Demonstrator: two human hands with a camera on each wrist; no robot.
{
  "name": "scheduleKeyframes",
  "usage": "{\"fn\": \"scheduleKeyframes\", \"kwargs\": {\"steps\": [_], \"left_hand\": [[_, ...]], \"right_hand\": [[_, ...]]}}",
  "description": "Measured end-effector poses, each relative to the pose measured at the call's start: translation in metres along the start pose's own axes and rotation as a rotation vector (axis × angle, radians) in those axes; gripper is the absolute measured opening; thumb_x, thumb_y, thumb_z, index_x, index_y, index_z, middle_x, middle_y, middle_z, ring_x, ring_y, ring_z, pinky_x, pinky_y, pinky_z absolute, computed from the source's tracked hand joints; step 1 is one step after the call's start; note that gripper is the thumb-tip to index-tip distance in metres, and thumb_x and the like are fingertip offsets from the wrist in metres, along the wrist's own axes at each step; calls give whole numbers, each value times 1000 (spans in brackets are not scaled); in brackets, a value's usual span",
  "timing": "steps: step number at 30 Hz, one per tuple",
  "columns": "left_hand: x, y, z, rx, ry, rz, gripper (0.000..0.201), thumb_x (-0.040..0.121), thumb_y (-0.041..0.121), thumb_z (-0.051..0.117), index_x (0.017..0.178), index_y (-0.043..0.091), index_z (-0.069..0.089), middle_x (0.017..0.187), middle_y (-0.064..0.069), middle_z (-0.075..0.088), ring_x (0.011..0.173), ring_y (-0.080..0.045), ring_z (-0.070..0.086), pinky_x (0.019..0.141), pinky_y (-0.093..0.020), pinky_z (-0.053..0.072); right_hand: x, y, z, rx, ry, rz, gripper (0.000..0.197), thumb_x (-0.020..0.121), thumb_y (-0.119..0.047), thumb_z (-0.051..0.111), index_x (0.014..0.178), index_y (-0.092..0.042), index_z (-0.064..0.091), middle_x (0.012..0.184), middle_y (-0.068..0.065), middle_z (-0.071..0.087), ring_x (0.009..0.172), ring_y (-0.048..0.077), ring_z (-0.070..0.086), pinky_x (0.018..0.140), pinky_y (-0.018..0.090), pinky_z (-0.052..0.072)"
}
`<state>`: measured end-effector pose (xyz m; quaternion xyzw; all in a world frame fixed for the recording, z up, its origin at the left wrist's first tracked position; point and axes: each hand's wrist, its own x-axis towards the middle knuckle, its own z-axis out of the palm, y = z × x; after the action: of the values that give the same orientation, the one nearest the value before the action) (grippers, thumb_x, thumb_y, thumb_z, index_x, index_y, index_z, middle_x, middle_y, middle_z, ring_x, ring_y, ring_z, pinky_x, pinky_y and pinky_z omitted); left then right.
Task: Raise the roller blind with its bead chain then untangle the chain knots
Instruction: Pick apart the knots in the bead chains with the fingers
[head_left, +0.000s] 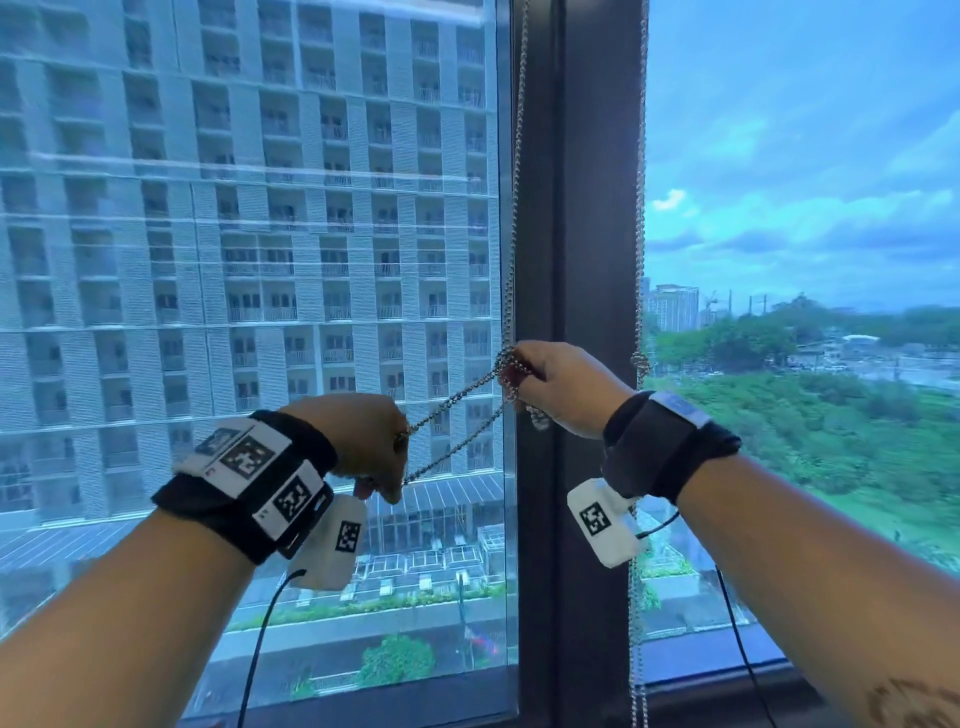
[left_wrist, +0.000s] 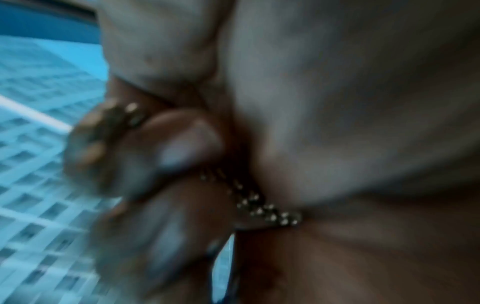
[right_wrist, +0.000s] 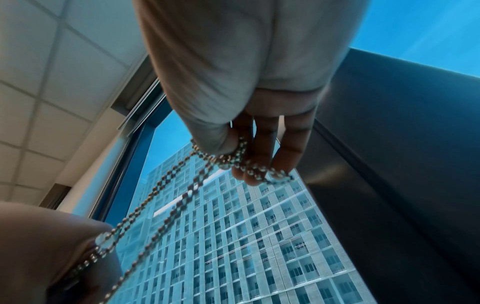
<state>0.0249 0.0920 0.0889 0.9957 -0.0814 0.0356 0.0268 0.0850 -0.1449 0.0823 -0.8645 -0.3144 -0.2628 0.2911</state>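
While both forearms reach up from the near edge of the head view, the left hand (head_left: 363, 441) sits lower and to the left, a black wristband with white square-code tags (head_left: 249, 478) strapped behind it. Its fingers are curled into a fist round two strands of the silver metal bead chain (head_left: 452, 415); the left wrist view is badly blurred, but beads seem to run through the crease between the curled fingers and the palm (left_wrist: 267, 209). From that fist the two strands run up and to the right, drawn fairly straight, to the right hand (head_left: 561, 389), which is higher and wears a dark grey wrist strap (head_left: 660, 441). There the thumb and fingertips (right_wrist: 249, 176) pinch a bunched tangle of beads, the knot of the chain (head_left: 511, 366), while the remaining fingers are bent loosely beside it. Above the knot the chain rises straight out of the top of the picture, just in front of the dark vertical window frame post (head_left: 587, 260). Right of the post a second bead chain with its own small knot (head_left: 640, 361) hangs free against the glass. Beyond the left pane stands a tall grey apartment block with rows of balconies (head_left: 234, 234); beyond the right pane lie green treetops (head_left: 831, 441) under a cloudy blue sky.
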Motion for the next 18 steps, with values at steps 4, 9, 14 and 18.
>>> {"fn": "scheduleKeyframes", "kwargs": {"steps": [4,9,14,18], "left_hand": [[1,0,1,361,-14,-119,23,76,30,81,91,15,73,85,3,72,82,-18,68,78,-36,57],[6,-21,11,558,-16,-219,9,86,17,64,94,15,68,77,4,63,88,-19,71,77,-36,58],[9,-20,26,495,-66,-192,10,84,19,70,93,15,71,94,2,70,92,-19,70,83,-37,57],[13,-9,35,360,-10,-143,19,83,24,74,98,14,72,101,1,73,89,-20,68,82,-38,56]], "right_hand": [[-3,-4,-2,-110,1,-8,12,98,-19,52,89,-14,58,77,3,67,61,14,57,59,30,48],[-8,6,-2,-113,19,50,5,91,-10,52,91,-9,57,85,7,69,79,28,65,71,37,52],[-17,6,5,333,29,162,33,91,6,37,107,-14,58,94,9,70,78,22,73,78,42,62],[-20,0,14,840,40,239,40,92,15,34,115,-13,51,92,9,63,72,19,67,72,41,60]]}}
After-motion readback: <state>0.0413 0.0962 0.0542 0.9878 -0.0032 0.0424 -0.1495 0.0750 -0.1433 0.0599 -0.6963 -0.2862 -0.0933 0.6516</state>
